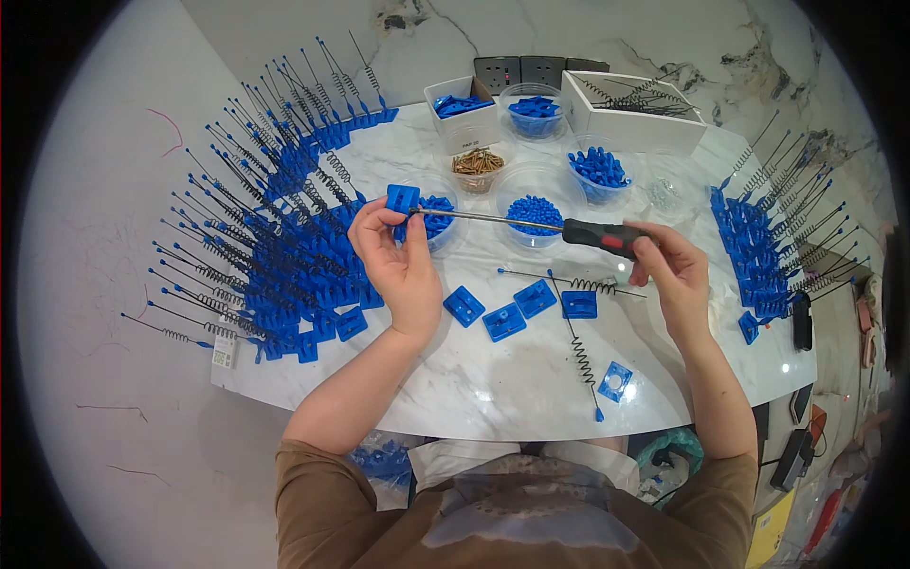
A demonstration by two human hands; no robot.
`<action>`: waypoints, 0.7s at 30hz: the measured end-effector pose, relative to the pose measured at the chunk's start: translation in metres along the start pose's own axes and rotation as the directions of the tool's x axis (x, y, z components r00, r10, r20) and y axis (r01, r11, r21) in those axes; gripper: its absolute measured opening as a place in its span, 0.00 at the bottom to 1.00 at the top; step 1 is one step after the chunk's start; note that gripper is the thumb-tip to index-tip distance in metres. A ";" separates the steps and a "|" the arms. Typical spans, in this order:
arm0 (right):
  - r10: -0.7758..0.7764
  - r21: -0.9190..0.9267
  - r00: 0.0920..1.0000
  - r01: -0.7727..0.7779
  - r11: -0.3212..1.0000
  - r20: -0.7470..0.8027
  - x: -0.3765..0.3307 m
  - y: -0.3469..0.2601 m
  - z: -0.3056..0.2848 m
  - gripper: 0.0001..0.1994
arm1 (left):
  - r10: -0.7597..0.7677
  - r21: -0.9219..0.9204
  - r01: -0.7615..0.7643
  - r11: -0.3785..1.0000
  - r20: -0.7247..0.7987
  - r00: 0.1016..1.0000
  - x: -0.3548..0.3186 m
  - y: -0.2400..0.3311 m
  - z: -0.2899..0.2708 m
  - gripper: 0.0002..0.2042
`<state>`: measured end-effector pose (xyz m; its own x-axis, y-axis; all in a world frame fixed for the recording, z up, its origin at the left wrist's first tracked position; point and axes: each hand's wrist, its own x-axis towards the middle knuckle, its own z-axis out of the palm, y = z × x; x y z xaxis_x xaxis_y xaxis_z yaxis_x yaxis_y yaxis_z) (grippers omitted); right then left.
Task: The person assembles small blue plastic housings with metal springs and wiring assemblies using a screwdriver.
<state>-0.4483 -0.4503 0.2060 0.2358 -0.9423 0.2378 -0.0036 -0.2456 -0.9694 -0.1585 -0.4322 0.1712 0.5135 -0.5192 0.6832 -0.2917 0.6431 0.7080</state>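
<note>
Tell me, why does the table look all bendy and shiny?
Head view: the fisheye lens curves the table edge and leaves a black ring around the picture; glare spots sit on the glossy marble near the front right; the left hand, right hand and screwdriver look sharp, with hardly any shadow.

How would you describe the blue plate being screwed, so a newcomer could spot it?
On the white marble table, find the left hand. It pinches a blue square plate upright, met by the screwdriver tip. Other loose plates lie flat below.
</note>
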 end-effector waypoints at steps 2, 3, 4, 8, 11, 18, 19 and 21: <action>-0.032 -0.026 0.999 0.031 0.999 -0.035 -0.001 -0.009 0.005 0.13 | -0.006 -0.014 0.006 1.000 0.008 1.000 -0.001 0.002 0.001 0.12; 0.038 0.020 0.999 -0.038 0.999 -0.027 -0.002 -0.017 0.005 0.12 | -0.010 -0.027 0.011 1.000 0.015 1.000 -0.002 0.002 0.002 0.12; 0.106 0.067 0.994 -0.105 0.992 -0.015 -0.003 -0.021 0.005 0.12 | -0.010 -0.027 0.010 1.000 0.016 1.000 -0.002 0.002 0.001 0.12; 0.078 0.058 0.996 -0.076 0.995 -0.043 -0.002 -0.009 0.000 0.12 | -0.009 -0.040 0.010 0.999 0.029 1.000 -0.003 0.001 0.003 0.12; -0.040 0.107 0.999 0.043 0.993 -0.035 -0.001 -0.008 0.004 0.14 | -0.012 -0.023 0.013 1.000 0.012 1.000 -0.002 -0.001 -0.001 0.12; -0.114 0.006 0.994 0.114 0.993 0.002 -0.001 0.001 -0.007 0.18 | -0.049 -0.077 0.047 0.996 -0.019 0.999 -0.001 0.001 0.002 0.12; -0.140 -0.021 0.990 0.140 0.990 -0.016 0.000 0.002 -0.006 0.17 | -0.049 -0.079 0.048 0.996 -0.020 0.999 -0.001 0.002 0.002 0.12; -0.140 0.005 0.989 0.141 0.990 -0.055 -0.001 -0.004 0.001 0.16 | -0.033 -0.065 0.033 0.997 -0.011 0.999 -0.001 0.003 0.001 0.12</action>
<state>-0.4478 -0.4479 0.2099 0.1803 -0.9096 0.3744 0.0344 -0.3746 -0.9266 -0.1610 -0.4307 0.1723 0.5319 -0.5341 0.6572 -0.2218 0.6611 0.7168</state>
